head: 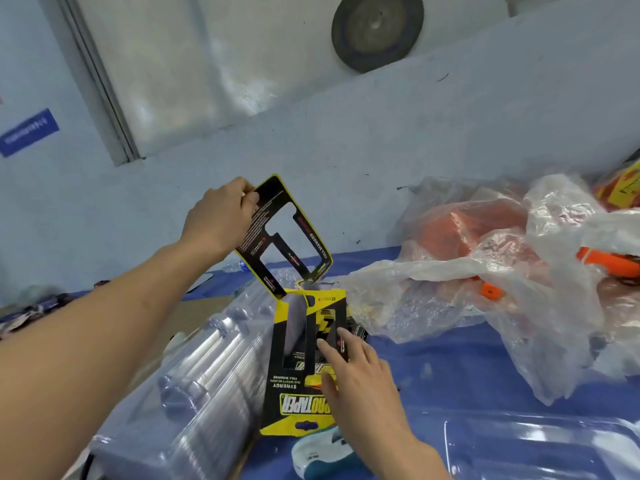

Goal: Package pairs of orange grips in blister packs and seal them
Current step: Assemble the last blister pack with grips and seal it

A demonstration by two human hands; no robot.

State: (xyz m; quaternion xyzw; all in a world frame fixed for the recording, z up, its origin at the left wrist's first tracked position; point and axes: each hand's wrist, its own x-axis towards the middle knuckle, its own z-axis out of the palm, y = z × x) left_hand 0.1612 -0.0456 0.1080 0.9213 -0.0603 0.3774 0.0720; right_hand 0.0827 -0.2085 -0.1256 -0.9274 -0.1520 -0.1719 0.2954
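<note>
Item 1: left hand (220,221), raised above the table, fingers and thumb pinching the top edge of 1 raised card (273,202). The card is thin, stiff, printed black with a yellow border, tilted, with long rectangular cut-outs.

Item 2: right hand (362,377), fingers straight and spread, tips resting on a flat card (287,407) of the same black-and-yellow print. It lies face up and overlaps the right side of the blister shells.

Item 3: blister shells (207,368), clear glossy moulded plastic with rounded tube-shaped pockets, nested in a stack left of the flat card.

Item 4: orange grips (601,259), matte, cylindrical, inside crumpled translucent plastic bags (433,271) at the right rear of the table, well apart from both hands; 1 round end pokes out.

Item 5: table cover (450,375), smooth blue sheet.

Item 6: flat clear blister tray (540,452), shiny, near right corner.

Item 7: small white-and-teal object (322,457) just below the flat card, kind unclear.

Item 8: grey round disc (377,29) on the pale wall.
</note>
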